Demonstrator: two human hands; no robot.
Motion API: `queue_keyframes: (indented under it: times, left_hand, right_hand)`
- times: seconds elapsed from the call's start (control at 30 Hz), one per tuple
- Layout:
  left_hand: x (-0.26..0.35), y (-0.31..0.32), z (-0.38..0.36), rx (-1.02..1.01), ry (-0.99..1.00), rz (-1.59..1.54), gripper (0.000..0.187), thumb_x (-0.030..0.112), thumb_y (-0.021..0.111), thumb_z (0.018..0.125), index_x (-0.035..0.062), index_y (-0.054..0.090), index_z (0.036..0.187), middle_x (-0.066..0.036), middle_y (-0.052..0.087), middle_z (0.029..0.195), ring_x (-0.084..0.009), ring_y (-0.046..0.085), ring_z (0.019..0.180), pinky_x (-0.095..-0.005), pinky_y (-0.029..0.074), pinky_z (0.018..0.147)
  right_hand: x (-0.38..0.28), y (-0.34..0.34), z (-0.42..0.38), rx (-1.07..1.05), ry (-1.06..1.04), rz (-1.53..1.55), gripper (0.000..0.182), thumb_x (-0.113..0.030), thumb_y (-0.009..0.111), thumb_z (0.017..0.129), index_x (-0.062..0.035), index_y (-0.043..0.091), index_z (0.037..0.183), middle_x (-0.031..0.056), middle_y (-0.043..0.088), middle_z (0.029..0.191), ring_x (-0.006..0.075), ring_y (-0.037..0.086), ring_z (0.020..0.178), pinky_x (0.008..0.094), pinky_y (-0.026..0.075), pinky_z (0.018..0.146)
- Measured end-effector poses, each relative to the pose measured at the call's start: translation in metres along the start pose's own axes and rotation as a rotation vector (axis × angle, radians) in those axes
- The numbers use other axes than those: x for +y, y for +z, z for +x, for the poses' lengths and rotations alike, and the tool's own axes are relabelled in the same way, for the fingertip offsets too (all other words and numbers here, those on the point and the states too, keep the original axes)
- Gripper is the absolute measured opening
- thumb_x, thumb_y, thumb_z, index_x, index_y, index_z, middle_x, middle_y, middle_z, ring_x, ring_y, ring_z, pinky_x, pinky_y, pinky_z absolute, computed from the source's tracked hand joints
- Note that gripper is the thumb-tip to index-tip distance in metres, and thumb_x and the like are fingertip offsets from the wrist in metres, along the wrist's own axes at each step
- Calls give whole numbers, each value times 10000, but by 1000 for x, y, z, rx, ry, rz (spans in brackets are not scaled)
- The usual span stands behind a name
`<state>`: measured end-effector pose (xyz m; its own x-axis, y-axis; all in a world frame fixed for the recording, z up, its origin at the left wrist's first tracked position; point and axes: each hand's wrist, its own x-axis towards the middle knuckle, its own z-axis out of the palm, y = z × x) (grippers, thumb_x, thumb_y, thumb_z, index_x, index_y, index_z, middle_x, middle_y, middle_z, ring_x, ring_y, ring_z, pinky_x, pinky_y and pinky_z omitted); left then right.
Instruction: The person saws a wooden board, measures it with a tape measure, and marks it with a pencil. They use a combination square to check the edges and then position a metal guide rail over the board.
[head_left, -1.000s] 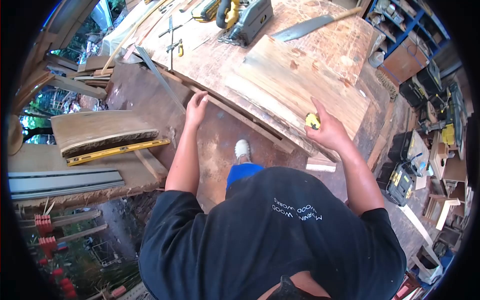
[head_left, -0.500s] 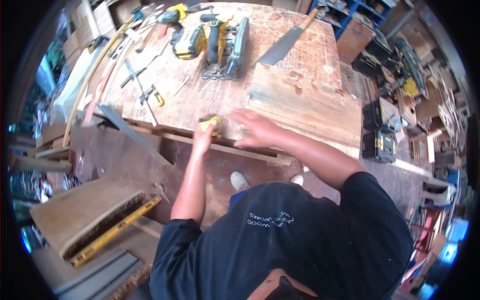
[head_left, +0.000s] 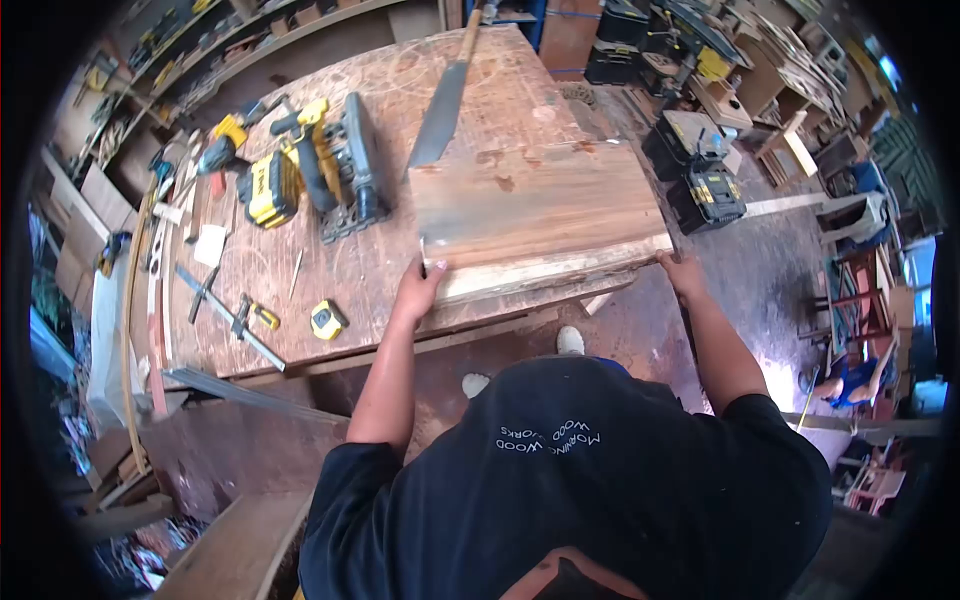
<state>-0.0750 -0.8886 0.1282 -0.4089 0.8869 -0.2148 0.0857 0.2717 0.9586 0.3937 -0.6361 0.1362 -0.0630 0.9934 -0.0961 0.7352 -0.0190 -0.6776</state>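
A thick wooden slab (head_left: pixel 540 205) lies on the workbench, its pale rough edge towards me. My left hand (head_left: pixel 418 290) is closed on the slab's near left corner, thumb on top. At the near right corner my right hand (head_left: pixel 682 275) grips the slab's end, its fingers partly hidden. A yellow and black tape measure (head_left: pixel 327 320) rests on the bench to the left of my left hand. Beyond the slab lies a handsaw (head_left: pixel 441 115) with a wooden handle.
On the workbench (head_left: pixel 370 270) stand a yellow circular saw (head_left: pixel 325 170) and a drill (head_left: pixel 225 140), with a bar clamp (head_left: pixel 235 320) nearer the front. Black toolboxes (head_left: pixel 705 190) are on the floor at right. Another person (head_left: pixel 850 385) is at far right.
My left hand has let go of the tape measure, now on the bench. Both hands have taken hold of the slab's ends. The view has turned rightwards.
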Motion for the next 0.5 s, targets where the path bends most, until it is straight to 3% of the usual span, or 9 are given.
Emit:
queue_keyframes:
  times: [0.03, 0.07, 0.17, 0.23, 0.3, 0.33, 0.37, 0.43, 0.5]
  left_hand:
    - [6, 6, 2, -13, 6, 11, 628, 332, 589, 947, -59, 382, 1393, -220, 526, 1324, -272, 485, 1244, -355, 362, 1044]
    - [12, 12, 0, 68, -39, -30, 595, 317, 598, 941, -57, 412, 1365, -213, 555, 1279, -270, 526, 1175, -355, 393, 1004]
    - [26, 26, -10, 171, -59, -70, 600, 322, 626, 920, -51, 427, 1346, -222, 576, 1237, -266, 564, 1115, -352, 426, 962]
    - [41, 36, -20, 144, -213, -55, 674, 346, 657, 897, -76, 393, 1353, -236, 567, 1238, -266, 554, 1129, -349, 422, 975]
    - [45, 59, -40, 170, -186, 4, 710, 357, 669, 885, -88, 377, 1354, -239, 558, 1251, -266, 545, 1148, -350, 417, 988]
    - [44, 73, -52, 175, -160, 64, 745, 368, 682, 874, -101, 361, 1356, -243, 549, 1263, -266, 536, 1167, -351, 412, 1001]
    - [38, 86, -61, 152, -164, 91, 740, 335, 672, 886, -116, 331, 1363, -238, 531, 1291, -267, 514, 1205, -353, 399, 1023]
    - [40, 129, -90, 109, -170, -249, 719, 294, 659, 900, -90, 305, 1394, -222, 497, 1340, -261, 479, 1251, -355, 388, 1036]
    - [57, 175, -112, 63, -193, -317, 703, 251, 638, 916, -55, 269, 1431, -198, 472, 1375, -253, 459, 1271, -372, 390, 1035]
  right_hand:
    - [1, 1, -4, -152, 148, 244, 658, -407, 715, 839, -59, 473, 1341, 170, 552, 1253, 295, 545, 1099, 419, 477, 856]
    - [-9, 3, -13, -167, 244, 334, 583, -392, 699, 864, -64, 493, 1300, 104, 590, 1064, 193, 546, 933, 364, 482, 751]
    - [5, 22, 7, -191, 248, 539, 515, -358, 692, 878, -77, 499, 1263, 71, 580, 965, 150, 530, 837, 324, 482, 713]
    - [9, 26, 20, -194, 282, 485, 423, -253, 693, 879, -58, 516, 1209, 60, 589, 980, 148, 544, 777, 298, 481, 653]
    - [7, 24, 34, -4, 54, 520, 364, -151, 690, 859, -23, 538, 1164, 67, 594, 965, 132, 541, 710, 270, 464, 589]
    - [15, 25, 56, -14, 97, 467, 339, -73, 664, 850, 2, 544, 1158, 71, 598, 940, 115, 541, 682, 263, 451, 553]
    - [16, 21, 76, -50, 80, 469, 339, -73, 664, 850, 2, 544, 1158, 71, 598, 940, 115, 541, 682, 263, 451, 553]
    - [12, 8, 119, -159, 28, 527, 410, -92, 675, 851, 53, 501, 1193, 160, 624, 1100, 236, 599, 999, 339, 456, 887]
    - [-1, 7, 171, -192, -46, 487, 447, -59, 680, 823, 38, 503, 1223, 162, 629, 1120, 244, 604, 1025, 344, 456, 902]
